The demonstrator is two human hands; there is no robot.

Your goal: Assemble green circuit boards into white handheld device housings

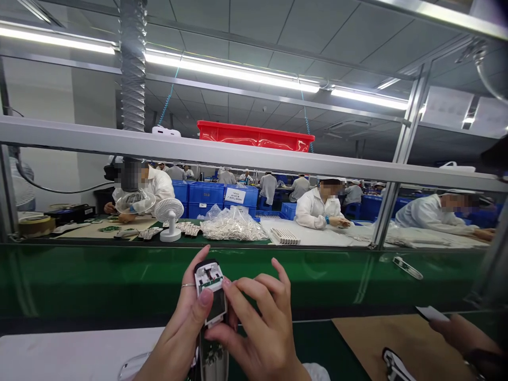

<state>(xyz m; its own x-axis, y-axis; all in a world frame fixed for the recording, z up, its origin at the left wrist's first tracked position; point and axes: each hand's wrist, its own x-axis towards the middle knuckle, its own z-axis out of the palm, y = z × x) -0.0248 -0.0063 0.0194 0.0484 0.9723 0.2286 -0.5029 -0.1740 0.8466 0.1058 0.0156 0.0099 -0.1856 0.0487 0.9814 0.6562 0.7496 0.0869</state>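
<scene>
Plastic casing (210, 286), one, white with a dark window, is held up in front of a green conveyor belt (301, 280), a sliver of circuit board (206, 283) showing inside. Both hands have closed on it: the left hand (174, 338), wearing one ring (188, 285), cradles it, thumb along its side, while the right hand (257, 330) pinches it between thumb and fingertips. Beyond the belt lie one clear bag (232, 225) of white parts and one white fan (169, 219); a label (235, 196) on a blue crate (254, 197) is too small to read.
</scene>
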